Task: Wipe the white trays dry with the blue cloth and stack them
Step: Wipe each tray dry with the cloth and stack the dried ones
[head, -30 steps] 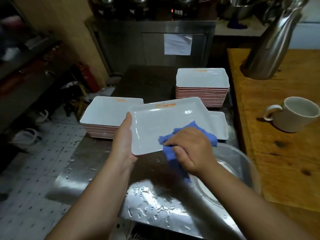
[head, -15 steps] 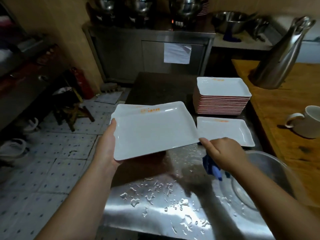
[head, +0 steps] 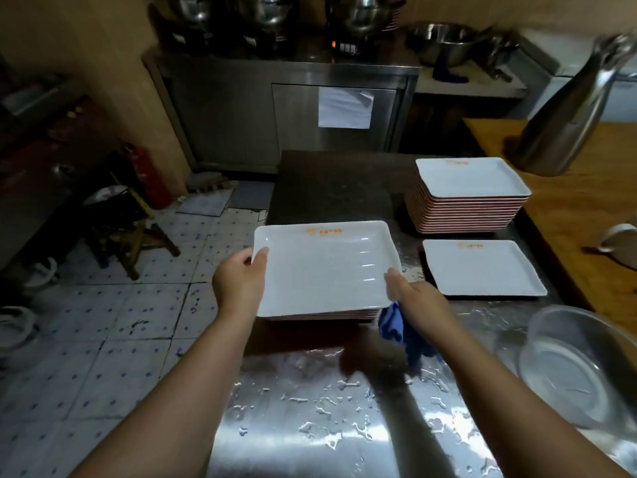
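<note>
My left hand (head: pixel 241 282) grips the left edge of the white tray (head: pixel 325 267), thumb on the rim, fingers hidden under it. My right hand (head: pixel 412 298) pinches the tray's near-right corner w/ the blue cloth (head: pixel 396 327) bunched under the palm & hanging down. Tray's level, glossy, orange logo at the far rim, sitting over the near-left stack (head: pixel 320 313) on the wet steel counter (head: pixel 327 408); can't tell if touching. Stack mostly hidden. Logo text unreadable.
</note>
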